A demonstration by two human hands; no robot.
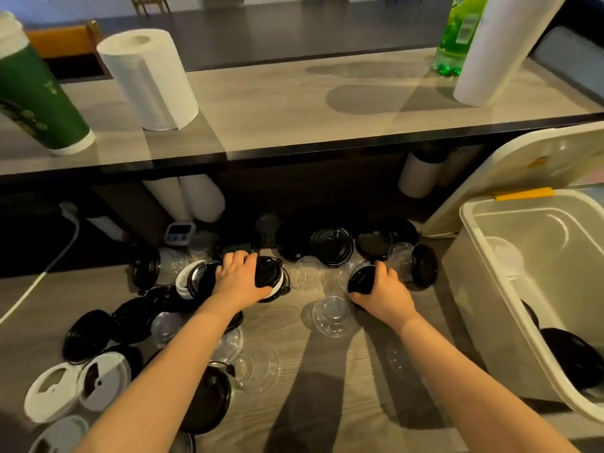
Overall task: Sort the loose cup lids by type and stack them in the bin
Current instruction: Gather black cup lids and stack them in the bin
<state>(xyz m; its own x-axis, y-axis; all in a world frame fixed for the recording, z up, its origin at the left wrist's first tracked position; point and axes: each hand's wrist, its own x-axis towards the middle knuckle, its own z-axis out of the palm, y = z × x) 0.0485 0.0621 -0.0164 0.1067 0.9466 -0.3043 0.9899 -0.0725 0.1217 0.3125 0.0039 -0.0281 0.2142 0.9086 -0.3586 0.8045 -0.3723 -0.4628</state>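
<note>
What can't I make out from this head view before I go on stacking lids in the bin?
Head view only:
- Inside the bin: its near wall and the right frame edge hide most of the contents.
- The lid stack: the left hand covers it, so the count is unclear.
- The black lid: the right hand covers part of it; one or several, cannot tell.
- The clear lids: transparent in dim light, so the count is unclear.
- The timer: display too small.

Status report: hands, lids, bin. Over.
Left hand grips small lid stack, black on top. Right hand grips a black lid. Bin open, black lids inside. Clear lids loose between hands.
</note>
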